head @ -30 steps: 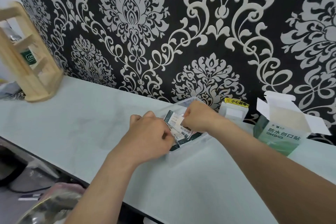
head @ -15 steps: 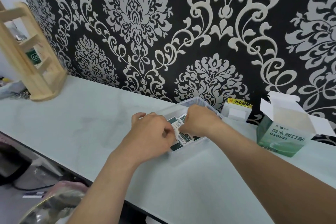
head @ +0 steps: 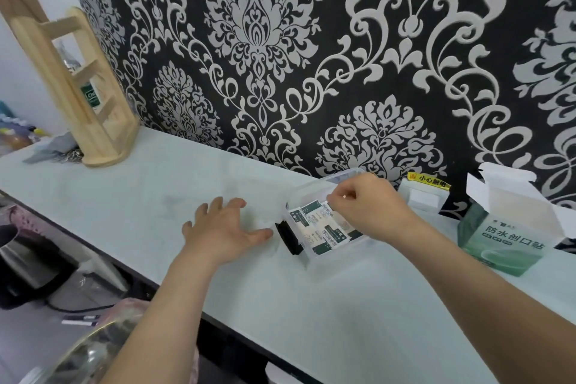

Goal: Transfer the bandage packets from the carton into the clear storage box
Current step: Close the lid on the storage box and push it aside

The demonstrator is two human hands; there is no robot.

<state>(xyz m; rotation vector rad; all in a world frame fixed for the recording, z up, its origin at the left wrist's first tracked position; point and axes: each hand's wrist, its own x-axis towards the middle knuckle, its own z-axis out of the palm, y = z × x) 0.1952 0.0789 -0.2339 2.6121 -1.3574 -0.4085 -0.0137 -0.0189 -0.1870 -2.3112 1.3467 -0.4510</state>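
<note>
Right hand (head: 367,209) covers the far-right part of the bandage packets (head: 318,227); can't tell if its curled fingers pinch one. Packet print too small to read. Carton (head: 505,237) contents hidden, right flap cut by frame edge. Wooden rack (head: 71,84) top cropped.

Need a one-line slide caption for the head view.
Head view: right hand pinches bandage packets in the clear storage box; left hand spread open beside it, opened carton to the right.
</note>
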